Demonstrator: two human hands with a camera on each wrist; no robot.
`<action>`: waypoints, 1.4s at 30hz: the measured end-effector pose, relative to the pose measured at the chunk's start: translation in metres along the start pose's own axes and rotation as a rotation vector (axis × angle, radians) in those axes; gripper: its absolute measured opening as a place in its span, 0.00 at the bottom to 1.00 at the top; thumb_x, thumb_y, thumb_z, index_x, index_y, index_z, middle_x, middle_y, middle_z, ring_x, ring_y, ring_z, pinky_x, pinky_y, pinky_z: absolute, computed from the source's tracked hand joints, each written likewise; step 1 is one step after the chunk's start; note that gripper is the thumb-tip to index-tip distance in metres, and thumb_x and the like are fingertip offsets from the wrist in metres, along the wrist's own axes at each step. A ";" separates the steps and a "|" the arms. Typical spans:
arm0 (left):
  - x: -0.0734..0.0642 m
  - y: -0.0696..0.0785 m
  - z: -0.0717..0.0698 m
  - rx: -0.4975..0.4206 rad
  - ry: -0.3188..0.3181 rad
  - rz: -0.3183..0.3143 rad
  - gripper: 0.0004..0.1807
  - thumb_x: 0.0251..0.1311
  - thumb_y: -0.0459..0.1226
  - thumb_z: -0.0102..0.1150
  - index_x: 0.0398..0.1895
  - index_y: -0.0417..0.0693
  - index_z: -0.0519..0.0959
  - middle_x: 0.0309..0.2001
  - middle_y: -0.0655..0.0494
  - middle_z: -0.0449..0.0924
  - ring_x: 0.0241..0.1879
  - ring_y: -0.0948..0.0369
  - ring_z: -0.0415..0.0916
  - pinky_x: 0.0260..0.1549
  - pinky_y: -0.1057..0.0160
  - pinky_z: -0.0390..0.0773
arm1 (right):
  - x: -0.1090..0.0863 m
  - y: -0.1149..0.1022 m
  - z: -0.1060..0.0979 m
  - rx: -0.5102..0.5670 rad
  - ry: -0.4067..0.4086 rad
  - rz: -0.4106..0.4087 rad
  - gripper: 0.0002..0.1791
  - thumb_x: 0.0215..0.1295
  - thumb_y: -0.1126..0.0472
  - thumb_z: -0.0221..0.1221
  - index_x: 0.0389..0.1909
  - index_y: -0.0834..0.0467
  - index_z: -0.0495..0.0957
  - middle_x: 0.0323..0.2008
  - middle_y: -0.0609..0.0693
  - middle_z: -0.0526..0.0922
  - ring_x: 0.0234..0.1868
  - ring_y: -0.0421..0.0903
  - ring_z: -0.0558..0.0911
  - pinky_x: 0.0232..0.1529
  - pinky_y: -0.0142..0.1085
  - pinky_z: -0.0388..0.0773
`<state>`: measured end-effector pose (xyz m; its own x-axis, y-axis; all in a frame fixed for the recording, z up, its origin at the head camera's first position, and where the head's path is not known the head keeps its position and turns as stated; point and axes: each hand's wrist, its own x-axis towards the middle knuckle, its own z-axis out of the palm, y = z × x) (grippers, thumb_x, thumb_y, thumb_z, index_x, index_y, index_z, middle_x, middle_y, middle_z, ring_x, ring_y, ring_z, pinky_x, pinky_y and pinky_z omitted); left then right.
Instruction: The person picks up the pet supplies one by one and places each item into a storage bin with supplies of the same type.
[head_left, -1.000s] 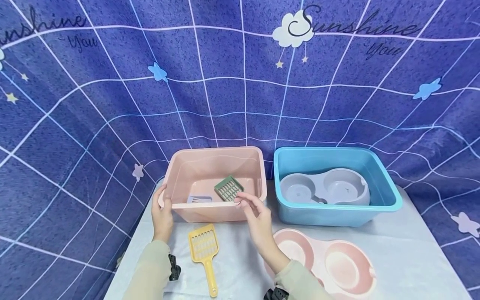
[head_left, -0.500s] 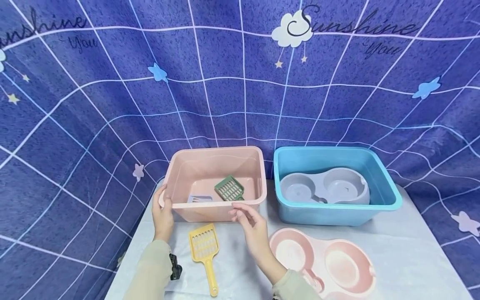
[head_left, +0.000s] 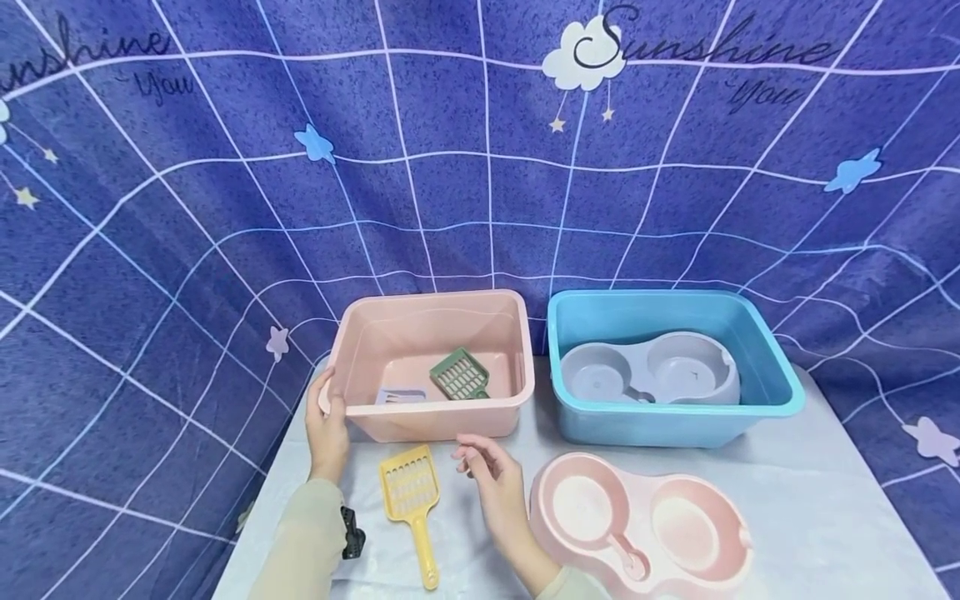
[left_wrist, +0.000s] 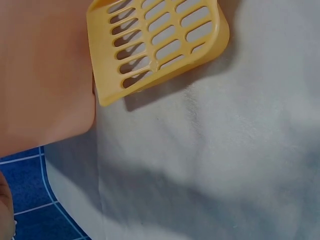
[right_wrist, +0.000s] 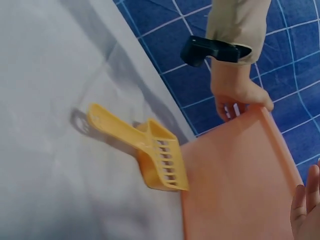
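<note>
A pink plastic bin (head_left: 435,425) stands at the back left of the table in the head view. My left hand (head_left: 327,433) grips its rim at the front left corner; the right wrist view also shows that left hand (right_wrist: 241,94). Inside the bin lie a green slotted litter scoop (head_left: 456,372) and a pale purple slotted piece (head_left: 401,396), partly hidden by the front wall. In front of the bin a yellow litter scoop (head_left: 422,542) lies on the table. My right hand (head_left: 497,492), fingers loosely bent and holding nothing, is just before the bin, right of the yellow scoop.
A blue bin (head_left: 675,425) with a grey double pet bowl (head_left: 637,371) inside stands to the right of the pink one. A pink double pet bowl (head_left: 639,517) sits on the white-covered table (head_left: 817,500). A blue patterned curtain (head_left: 450,192) hangs behind and at the sides.
My right hand has come away from the pink bin's front rim and moved down toward me. The left hand stays on the corner.
</note>
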<state>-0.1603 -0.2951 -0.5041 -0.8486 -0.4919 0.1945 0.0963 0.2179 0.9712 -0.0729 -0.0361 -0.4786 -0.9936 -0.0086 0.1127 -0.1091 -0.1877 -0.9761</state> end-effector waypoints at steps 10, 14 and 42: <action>-0.006 0.019 -0.001 -0.015 -0.039 -0.004 0.26 0.70 0.30 0.40 0.71 0.44 0.64 0.73 0.50 0.60 0.71 0.51 0.57 0.71 0.55 0.57 | -0.015 0.018 0.001 0.031 0.033 0.134 0.13 0.72 0.61 0.55 0.50 0.65 0.80 0.38 0.57 0.85 0.35 0.45 0.81 0.41 0.34 0.79; -0.010 0.025 0.000 -0.013 -0.039 -0.009 0.26 0.70 0.31 0.39 0.71 0.44 0.64 0.73 0.49 0.59 0.71 0.50 0.57 0.71 0.55 0.57 | -0.021 0.020 0.002 0.009 0.020 0.172 0.13 0.72 0.61 0.55 0.51 0.65 0.80 0.38 0.58 0.85 0.34 0.45 0.81 0.40 0.33 0.79; -0.011 0.033 -0.001 -0.008 -0.049 -0.021 0.26 0.70 0.31 0.41 0.71 0.42 0.64 0.73 0.49 0.59 0.71 0.51 0.57 0.71 0.52 0.58 | -0.045 0.075 0.009 -0.175 -0.056 0.321 0.14 0.67 0.59 0.61 0.50 0.61 0.81 0.39 0.51 0.85 0.37 0.45 0.82 0.36 0.28 0.76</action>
<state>-0.1472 -0.2828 -0.4737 -0.8752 -0.4541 0.1669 0.0819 0.2010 0.9762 -0.0362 -0.0591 -0.5551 -0.9753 -0.0948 -0.1993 0.1999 0.0036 -0.9798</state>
